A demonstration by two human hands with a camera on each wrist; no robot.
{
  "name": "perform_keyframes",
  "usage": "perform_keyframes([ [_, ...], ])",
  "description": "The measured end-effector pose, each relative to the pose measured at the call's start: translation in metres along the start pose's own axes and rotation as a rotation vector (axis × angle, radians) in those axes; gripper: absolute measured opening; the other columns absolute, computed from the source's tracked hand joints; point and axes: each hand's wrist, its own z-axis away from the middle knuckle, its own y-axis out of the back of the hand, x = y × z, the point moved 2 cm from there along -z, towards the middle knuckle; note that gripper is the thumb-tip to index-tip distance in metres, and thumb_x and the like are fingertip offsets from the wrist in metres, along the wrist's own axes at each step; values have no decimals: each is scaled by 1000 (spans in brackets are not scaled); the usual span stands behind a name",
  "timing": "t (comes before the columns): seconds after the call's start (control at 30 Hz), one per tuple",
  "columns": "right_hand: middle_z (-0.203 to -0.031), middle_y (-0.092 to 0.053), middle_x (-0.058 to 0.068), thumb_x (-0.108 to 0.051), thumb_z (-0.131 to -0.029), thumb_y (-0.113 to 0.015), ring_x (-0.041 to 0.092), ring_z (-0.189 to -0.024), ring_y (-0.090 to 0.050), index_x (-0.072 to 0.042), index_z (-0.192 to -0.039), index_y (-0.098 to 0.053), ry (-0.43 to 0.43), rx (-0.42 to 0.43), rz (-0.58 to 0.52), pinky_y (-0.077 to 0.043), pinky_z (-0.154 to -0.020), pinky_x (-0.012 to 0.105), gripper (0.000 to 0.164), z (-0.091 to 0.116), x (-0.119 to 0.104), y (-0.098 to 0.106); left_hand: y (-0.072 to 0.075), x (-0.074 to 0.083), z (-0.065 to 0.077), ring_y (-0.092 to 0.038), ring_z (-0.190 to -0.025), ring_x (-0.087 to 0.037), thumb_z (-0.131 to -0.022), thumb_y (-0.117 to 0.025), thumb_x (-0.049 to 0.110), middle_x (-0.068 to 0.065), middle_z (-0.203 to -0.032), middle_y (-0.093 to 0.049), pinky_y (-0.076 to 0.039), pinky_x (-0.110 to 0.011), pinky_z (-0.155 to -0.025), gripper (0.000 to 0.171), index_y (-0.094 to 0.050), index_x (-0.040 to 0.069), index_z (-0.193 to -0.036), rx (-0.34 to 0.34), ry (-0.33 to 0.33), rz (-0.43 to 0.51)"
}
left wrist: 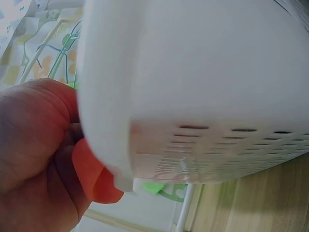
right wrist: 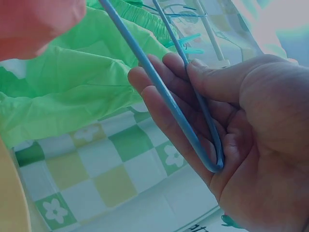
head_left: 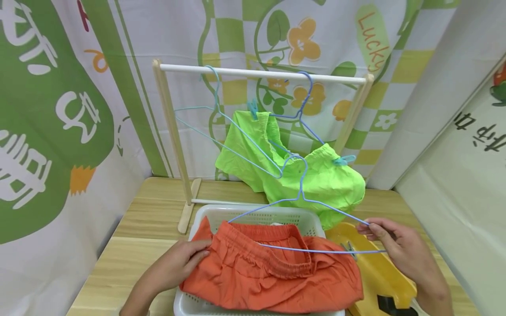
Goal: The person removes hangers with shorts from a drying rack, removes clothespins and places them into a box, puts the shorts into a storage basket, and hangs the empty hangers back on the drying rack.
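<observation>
Orange elastic-waisted shorts (head_left: 253,276) lie bunched over a white basket (head_left: 308,215), waistband open upward. My left hand (head_left: 178,263) grips their left side near the waistband; in the left wrist view a fold of orange cloth (left wrist: 94,176) shows between its fingers beside the basket wall. With thumb and fingers my right hand (head_left: 407,250) pinches the right corner of a blue wire hanger (head_left: 328,251). The hanger's hook points up, and its left end is hidden inside the waistband. In the right wrist view the hanger's bent corner (right wrist: 212,162) lies across the palm.
Behind the basket stands a rack with a white rail (head_left: 257,73). From it hang a bare teal hanger (head_left: 237,127) and bright green shorts (head_left: 328,180) fastened with teal clothespins (head_left: 344,160). A yellow tray (head_left: 379,281) holding clothespins sits at right on the wooden table (head_left: 130,245).
</observation>
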Motion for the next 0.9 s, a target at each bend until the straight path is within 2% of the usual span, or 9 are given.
perform_keyframes([
  [0.13, -96, -76, 7, 18, -99, -52, 3, -87, -71, 6, -108, -70, 20, -7, -14, -56, -74, 17, 23, -3, 0, 1, 0, -1, 2, -46, -64, 3, -105, -61, 11, 16, -76, -55, -49, -23, -62, 13, -73, 14, -111, -13, 17, 2],
  [0.37, -97, -76, 5, 21, -97, -52, 5, -86, -72, 8, -108, -70, 39, 17, -21, -57, -71, 19, 25, -7, -3, 7, 0, 0, 5, -56, -74, 1, -105, -62, 11, 10, -94, -70, -54, -26, -71, 17, -75, 11, -117, -20, 32, -14],
  [0.67, -97, -76, 9, 20, -98, -53, 7, -86, -73, 8, -107, -70, 36, 43, -7, -58, -69, 22, 22, -13, -9, 7, 0, -1, 5, -52, -70, 1, -105, -62, 14, 12, -91, -67, -52, -25, -68, 19, -74, 9, -119, -57, 73, 2],
  [0.8, -98, -75, 12, 19, -98, -53, 7, -86, -73, 10, -109, -69, 47, 76, 1, -58, -70, 21, 21, -18, -11, 3, -2, -2, 4, -50, -67, 1, -105, -62, 15, 14, -85, -63, -51, -24, -67, 17, -74, 11, -117, -63, 60, 0],
  [0.9, -99, -75, 12, 18, -99, -53, 5, -86, -73, 11, -111, -69, 70, 106, -5, -58, -70, 21, 21, -24, -12, 0, -6, -3, 3, -54, -73, 1, -106, -60, 15, 13, -91, -66, -52, -25, -70, 17, -73, 14, -118, -90, 36, 5],
])
